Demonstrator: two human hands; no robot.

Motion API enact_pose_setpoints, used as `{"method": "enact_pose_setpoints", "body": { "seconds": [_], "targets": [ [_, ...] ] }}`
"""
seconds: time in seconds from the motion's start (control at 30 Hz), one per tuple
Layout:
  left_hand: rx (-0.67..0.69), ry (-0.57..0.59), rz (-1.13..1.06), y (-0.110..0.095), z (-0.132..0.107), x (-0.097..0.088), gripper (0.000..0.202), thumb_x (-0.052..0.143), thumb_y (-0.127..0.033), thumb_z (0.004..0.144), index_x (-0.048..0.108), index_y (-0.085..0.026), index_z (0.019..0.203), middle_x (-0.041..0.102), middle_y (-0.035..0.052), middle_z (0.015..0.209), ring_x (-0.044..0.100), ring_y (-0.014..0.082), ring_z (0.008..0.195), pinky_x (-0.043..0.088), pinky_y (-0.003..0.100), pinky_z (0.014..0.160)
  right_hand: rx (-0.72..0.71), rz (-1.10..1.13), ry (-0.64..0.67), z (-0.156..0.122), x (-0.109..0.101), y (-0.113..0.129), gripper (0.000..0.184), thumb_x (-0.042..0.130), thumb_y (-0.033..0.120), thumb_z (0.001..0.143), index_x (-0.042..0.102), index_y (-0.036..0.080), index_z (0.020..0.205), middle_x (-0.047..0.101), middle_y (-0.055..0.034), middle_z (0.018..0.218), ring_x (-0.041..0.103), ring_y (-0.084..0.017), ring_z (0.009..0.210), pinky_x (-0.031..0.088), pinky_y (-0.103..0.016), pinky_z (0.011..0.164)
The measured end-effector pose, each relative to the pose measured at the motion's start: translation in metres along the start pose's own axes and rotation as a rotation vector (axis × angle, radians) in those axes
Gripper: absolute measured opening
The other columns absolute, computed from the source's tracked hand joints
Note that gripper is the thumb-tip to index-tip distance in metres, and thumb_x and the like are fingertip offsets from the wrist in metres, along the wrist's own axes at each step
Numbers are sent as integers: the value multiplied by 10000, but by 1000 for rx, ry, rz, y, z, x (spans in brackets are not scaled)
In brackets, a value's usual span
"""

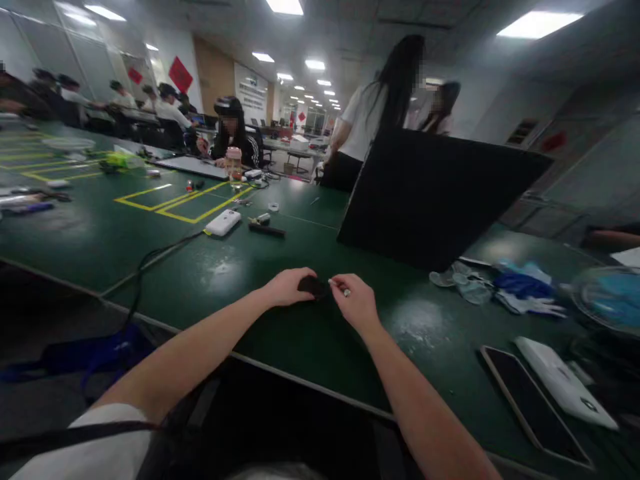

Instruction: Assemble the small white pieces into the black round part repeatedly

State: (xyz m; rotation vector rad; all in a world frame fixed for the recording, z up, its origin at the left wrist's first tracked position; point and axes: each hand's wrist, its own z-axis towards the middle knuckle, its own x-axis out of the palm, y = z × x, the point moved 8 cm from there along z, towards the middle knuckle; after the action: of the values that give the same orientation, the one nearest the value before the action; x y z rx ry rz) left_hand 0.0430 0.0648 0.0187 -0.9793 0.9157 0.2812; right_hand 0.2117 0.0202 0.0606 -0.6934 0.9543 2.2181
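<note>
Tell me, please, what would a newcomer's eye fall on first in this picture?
First, at the middle of the green table, the left hand is closed over a small black object, with the right hand touching its end. Just behind them to the right, a large black panel stands tilted on the table. A dark phone lies screen up near the right front edge.

The small dark object (314,287) is mostly covered by the left hand (287,288); its kind cannot be told. The blue round item (613,300) is cut off by the right edge.
</note>
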Motion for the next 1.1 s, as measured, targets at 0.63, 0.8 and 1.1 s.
{"method": "enact_pose_setpoints", "body": {
  "seconds": [0.63,0.8,1.1],
  "targets": [
    [24,40,50,-21,-6,2,497,728,-412,788,618,-254,1247,729,42,1134,703,239,984,546,356,876,83,-211,-51,9,-37,-2,339,674,355,902,692,206,1206,616,-120,1183,576,-284,1098,518,-462,922],
    [-73,-37,89,-7,-5,-7,461,703,-406,809,617,-263,1239,736,43,1098,705,243,971,546,358,852,54,-262,190,6,-37,-40,432,568,162,881,663,249,1294,554,-77,1437,469,-290,1330,428,-508,1076],
    [-47,-25,101,-7,-5,-3,474,704,-420,797,624,-265,1237,738,29,1082,706,226,945,539,324,805,167,-522,423,0,6,-51,236,649,198,872,770,232,1071,619,-130,1319,545,-339,1211,462,-545,991]
  ]
}}
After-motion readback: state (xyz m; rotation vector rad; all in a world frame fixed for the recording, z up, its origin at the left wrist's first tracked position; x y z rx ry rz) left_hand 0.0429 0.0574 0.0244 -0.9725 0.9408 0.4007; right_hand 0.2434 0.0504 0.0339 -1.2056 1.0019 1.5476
